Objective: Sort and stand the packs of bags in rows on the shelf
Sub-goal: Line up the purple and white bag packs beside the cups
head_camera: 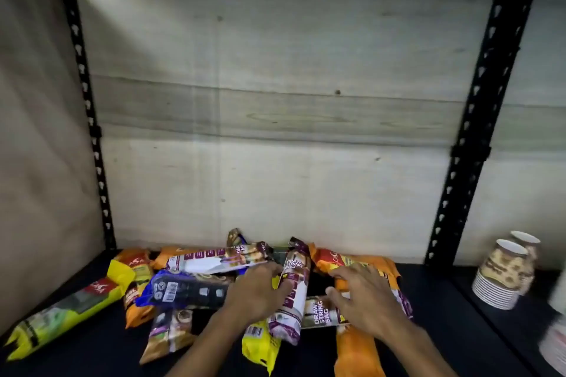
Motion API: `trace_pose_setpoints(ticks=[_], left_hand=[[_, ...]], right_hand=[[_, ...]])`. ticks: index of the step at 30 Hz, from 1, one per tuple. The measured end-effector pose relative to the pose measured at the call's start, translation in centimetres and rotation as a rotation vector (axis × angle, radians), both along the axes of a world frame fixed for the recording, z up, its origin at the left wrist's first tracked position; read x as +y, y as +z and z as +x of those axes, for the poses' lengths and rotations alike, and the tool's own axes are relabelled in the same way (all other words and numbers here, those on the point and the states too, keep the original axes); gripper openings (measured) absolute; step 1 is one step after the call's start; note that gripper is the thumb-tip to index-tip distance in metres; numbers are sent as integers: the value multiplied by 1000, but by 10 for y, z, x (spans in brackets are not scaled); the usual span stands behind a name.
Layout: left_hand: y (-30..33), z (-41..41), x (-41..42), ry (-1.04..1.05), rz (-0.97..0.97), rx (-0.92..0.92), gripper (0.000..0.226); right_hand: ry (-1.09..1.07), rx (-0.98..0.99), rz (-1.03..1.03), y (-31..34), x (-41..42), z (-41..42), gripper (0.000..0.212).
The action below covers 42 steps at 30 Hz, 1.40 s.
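Several packs of bags lie in a loose heap on the dark shelf [428,330]. A purple and white drawstring pack [292,288] lies lengthwise in the middle, and my left hand [255,292] grips its left side. My right hand [364,300] rests with spread fingers on another purple drawstring pack [318,311] and an orange pack [356,352]. A yellow-green pack [61,315] lies apart at the far left. A blue pack [180,288], a yellow pack [260,346] and more orange packs [136,309] lie flat in the heap.
A pale wooden panel [275,101] closes the back of the shelf. Black perforated uprights stand at left [88,119] and right [471,131]. Two stacks of paper cups [502,275] stand in the neighbouring bay on the right.
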<state>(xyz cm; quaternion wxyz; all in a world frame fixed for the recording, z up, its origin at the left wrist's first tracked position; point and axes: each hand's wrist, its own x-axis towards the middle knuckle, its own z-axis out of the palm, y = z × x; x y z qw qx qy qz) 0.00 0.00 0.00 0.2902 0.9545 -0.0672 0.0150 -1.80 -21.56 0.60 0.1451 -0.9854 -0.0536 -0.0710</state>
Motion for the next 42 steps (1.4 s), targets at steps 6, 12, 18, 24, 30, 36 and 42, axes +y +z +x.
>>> trace_pose_setpoints(ticks=[6, 12, 18, 24, 30, 36, 42], left_hand=[[-5, 6, -15, 28, 79, 24, 54], [-11, 7, -30, 84, 135, 90, 62], [-13, 11, -33, 119, 136, 105, 64], [-11, 13, -33, 128, 110, 103, 54], [0, 5, -23, 159, 15, 35, 42], [18, -14, -52, 111, -94, -32, 51], [12, -29, -120, 10, -138, 10, 62]], right_hand=[[19, 98, -144, -5, -6, 6, 55], [75, 193, -188, 0, -1, 10, 58], [106, 308, -209, 6, 2, 15, 60], [145, 344, -159, 11, 0, 21, 56], [72, 221, -139, 18, -20, 15, 54], [-111, 183, -82, 32, -75, 0, 44], [-333, 170, -38, 11, -135, -10, 49]])
